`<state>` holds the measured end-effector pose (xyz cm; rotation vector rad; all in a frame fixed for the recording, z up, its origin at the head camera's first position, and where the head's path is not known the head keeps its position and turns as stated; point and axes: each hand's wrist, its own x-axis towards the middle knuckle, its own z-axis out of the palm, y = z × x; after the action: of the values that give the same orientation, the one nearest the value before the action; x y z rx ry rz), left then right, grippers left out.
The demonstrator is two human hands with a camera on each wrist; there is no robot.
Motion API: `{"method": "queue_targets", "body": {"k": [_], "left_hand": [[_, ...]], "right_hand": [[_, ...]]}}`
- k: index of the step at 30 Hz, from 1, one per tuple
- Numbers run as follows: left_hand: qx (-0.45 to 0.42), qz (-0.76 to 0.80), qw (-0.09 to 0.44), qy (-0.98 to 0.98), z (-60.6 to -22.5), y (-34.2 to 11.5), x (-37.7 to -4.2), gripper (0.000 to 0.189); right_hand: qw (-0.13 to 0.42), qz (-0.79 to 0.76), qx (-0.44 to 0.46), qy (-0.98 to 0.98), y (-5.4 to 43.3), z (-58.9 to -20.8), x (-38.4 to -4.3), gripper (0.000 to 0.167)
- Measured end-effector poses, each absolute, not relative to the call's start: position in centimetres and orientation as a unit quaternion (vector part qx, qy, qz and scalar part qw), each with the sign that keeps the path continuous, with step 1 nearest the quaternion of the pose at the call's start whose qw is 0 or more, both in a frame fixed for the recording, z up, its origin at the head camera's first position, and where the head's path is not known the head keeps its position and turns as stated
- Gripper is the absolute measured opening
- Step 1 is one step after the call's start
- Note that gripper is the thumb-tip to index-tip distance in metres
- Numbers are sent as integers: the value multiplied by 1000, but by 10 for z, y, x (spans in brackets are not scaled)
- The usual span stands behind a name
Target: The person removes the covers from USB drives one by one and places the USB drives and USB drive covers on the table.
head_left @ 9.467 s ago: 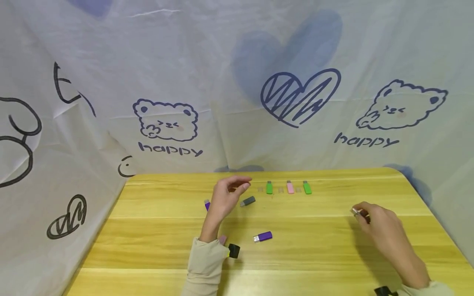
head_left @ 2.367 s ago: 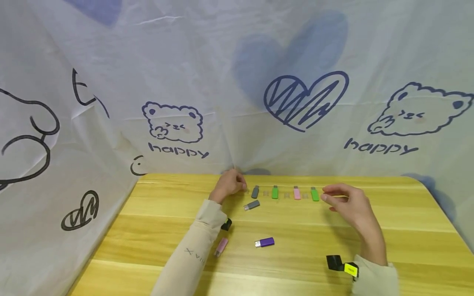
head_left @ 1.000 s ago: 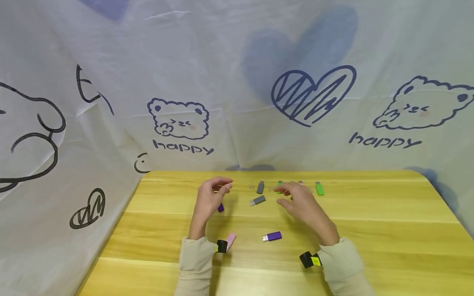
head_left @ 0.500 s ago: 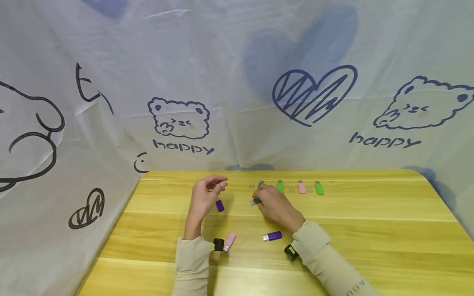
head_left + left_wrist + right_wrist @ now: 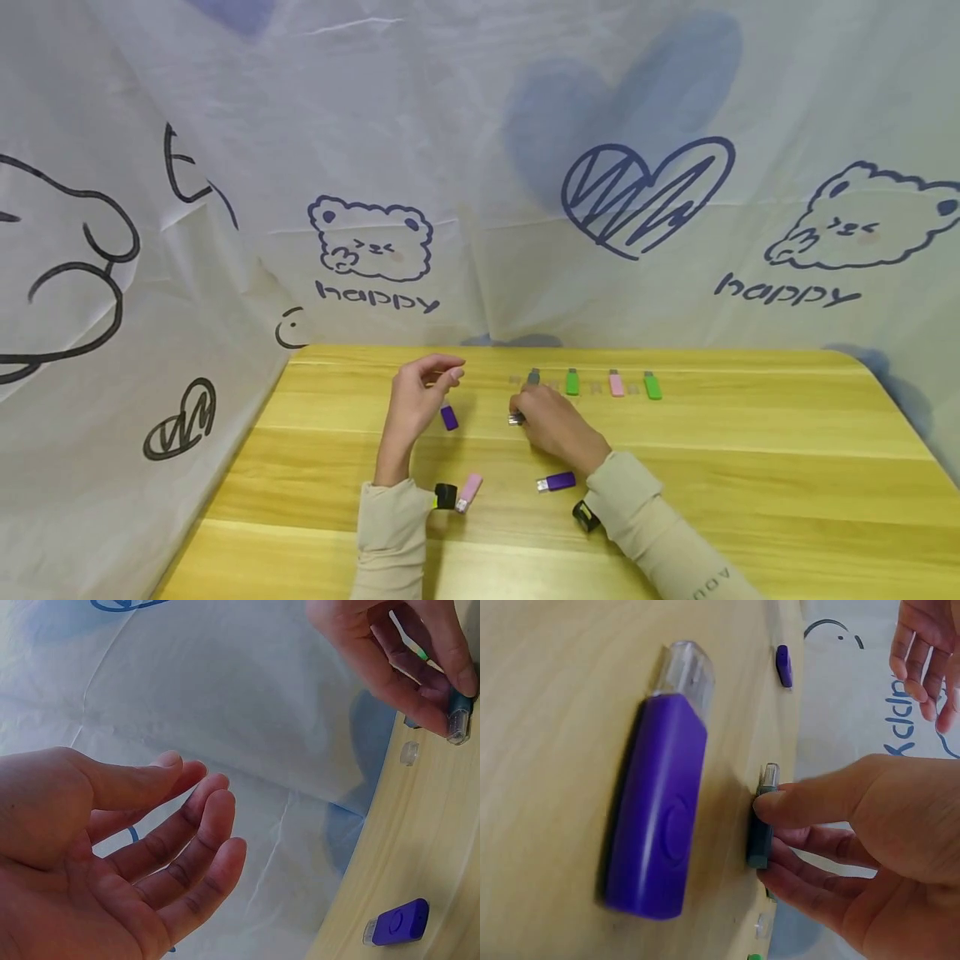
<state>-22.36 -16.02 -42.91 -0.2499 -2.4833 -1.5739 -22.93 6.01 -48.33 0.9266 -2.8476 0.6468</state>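
My right hand (image 5: 558,425) pinches a dark grey USB stick (image 5: 760,840) between thumb and fingers, low over the table. Its clear cap (image 5: 458,726) is on and points left. My left hand (image 5: 420,392) hangs with loosely bent fingers, holding nothing, above a capped purple USB stick (image 5: 449,417). Along the back runs a row of uncapped sticks: a grey one (image 5: 533,377) partly behind my right hand, a green one (image 5: 573,382), a pink one (image 5: 616,383) and another green one (image 5: 652,386). Loose clear caps (image 5: 596,388) lie among them.
Nearer the front lie a capped purple USB stick (image 5: 558,482) and a capped pink one (image 5: 469,492), close to the left wrist's camera (image 5: 446,497). A printed cloth (image 5: 495,275) hangs behind the wooden table (image 5: 337,533) and at its left.
A grey stick has joined the back row since the oldest frame. My right hand has come leftward from the row's right end and taken hold of the other grey stick. The left hand has drawn back.
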Motion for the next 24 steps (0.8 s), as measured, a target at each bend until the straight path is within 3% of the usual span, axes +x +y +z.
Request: {"method": "queue_targets", "body": {"k": [16,24], "left_hand": [[-103,-526,82,-840,-427,-148,-221,13],[-136,-524,78,-837,-424,-136,-220,13]], "right_hand": [[25,281,235,-930,89,-446,-208,18],[63,359,220,-905,114,-427,-192,16]]}}
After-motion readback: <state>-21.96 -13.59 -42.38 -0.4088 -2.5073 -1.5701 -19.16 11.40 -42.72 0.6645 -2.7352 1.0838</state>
